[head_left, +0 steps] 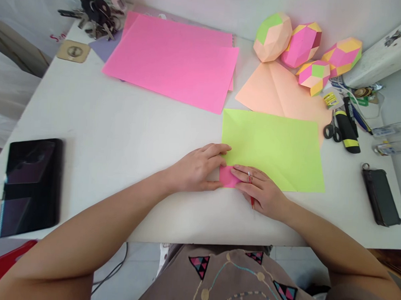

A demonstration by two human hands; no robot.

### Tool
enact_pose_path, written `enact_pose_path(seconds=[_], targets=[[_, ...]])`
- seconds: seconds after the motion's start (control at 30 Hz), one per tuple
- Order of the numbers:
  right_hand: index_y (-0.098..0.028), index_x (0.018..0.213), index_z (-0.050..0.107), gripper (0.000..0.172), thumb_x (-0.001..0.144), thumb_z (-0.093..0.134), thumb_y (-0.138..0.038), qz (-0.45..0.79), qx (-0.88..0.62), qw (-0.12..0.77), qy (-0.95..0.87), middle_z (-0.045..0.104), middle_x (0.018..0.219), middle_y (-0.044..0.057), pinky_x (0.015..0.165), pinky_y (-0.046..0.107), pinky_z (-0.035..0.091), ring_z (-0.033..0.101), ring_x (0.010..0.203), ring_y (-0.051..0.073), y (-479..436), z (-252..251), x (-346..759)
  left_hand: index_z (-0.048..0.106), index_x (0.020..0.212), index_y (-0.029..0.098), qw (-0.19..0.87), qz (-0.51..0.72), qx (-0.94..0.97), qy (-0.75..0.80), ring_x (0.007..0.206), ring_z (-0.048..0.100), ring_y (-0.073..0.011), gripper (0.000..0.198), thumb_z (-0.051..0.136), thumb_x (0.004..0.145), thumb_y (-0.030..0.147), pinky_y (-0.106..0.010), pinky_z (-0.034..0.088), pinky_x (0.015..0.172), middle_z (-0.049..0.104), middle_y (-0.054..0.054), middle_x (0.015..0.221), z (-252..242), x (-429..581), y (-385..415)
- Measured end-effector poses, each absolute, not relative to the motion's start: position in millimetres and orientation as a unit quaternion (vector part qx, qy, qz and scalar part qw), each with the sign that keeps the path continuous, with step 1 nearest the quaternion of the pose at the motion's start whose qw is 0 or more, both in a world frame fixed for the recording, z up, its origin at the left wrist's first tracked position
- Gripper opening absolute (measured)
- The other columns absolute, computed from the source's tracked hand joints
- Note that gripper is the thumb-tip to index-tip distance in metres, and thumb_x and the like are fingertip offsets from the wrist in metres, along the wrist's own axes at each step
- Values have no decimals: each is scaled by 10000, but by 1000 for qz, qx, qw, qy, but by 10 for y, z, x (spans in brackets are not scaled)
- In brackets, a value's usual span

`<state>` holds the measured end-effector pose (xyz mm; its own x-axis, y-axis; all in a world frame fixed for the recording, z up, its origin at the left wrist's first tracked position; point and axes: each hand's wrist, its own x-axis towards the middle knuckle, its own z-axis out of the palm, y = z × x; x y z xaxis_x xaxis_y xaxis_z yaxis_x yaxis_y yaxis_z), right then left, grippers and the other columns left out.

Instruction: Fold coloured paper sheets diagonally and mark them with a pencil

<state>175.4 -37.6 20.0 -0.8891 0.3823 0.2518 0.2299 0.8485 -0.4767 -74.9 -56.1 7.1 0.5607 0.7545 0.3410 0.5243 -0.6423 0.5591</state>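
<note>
A small pink paper piece (228,176) lies on the lower left corner of a light green paper sheet (271,140), its left and bottom edges about even with the sheet's. My left hand (199,168) rests at the left edges of both, fingers apart, fingertips touching the pink piece and the green sheet. With its fingers laid over the pink piece's right side, my right hand (263,191) presses it down. A thin red pen-like stick (252,202) shows beneath its fingers, tucked in the hand; its tip is hidden.
Large pink sheets (178,59) and a creased peach sheet (274,89) lie behind. Faceted paper shapes (302,44) stand by the wall. Scissors (332,130) and a black-yellow cutter (347,131) are right, near a black phone case (381,197). A dark tablet (32,186) lies left.
</note>
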Motion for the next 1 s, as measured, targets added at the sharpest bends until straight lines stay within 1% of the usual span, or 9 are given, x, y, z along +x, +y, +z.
enact_pose_path(seconds=[0.2, 0.3, 0.43, 0.77, 1.0], targets=[[-180, 1060, 569, 266, 861, 461, -42, 222, -160, 175, -946, 572, 1319, 140, 1023, 441, 469, 443, 1319, 220, -378, 209, 1743, 557, 973, 134, 206, 275, 862, 372, 1189, 506, -303, 265, 644, 822, 332, -451, 485, 954, 481, -212, 1305, 82, -754, -561], [-186, 1050, 571, 259, 866, 457, -44, 224, -162, 178, -945, 575, 1318, 130, 1021, 441, 471, 448, 1316, 215, -376, 210, 1742, 587, 950, 127, 221, 263, 861, 374, 1194, 499, -305, 223, 619, 840, 319, -452, 481, 958, 479, -207, 1311, 110, -758, -559], [-171, 1043, 572, 261, 854, 466, -26, 223, -155, 190, -943, 588, 1299, 145, 1013, 439, 474, 454, 1310, 221, -371, 201, 1746, 607, 953, 132, 243, 254, 856, 378, 1205, 489, -294, 199, 587, 859, 307, -451, 477, 964, 478, -193, 1323, 133, -762, -556], [-164, 1022, 573, 265, 845, 458, -3, 221, -149, 204, -942, 595, 1285, 154, 1009, 432, 478, 473, 1293, 219, -376, 198, 1733, 611, 971, 127, 235, 248, 859, 381, 1208, 480, -297, 234, 593, 856, 330, -449, 469, 971, 474, -194, 1321, 114, -755, -562], [-164, 1031, 582, 270, 850, 454, -9, 215, -156, 191, -945, 610, 1266, 151, 1010, 441, 478, 489, 1279, 223, -381, 197, 1748, 600, 993, 133, 227, 241, 863, 382, 1208, 476, -297, 256, 593, 860, 352, -457, 469, 968, 471, -196, 1319, 110, -749, -564]])
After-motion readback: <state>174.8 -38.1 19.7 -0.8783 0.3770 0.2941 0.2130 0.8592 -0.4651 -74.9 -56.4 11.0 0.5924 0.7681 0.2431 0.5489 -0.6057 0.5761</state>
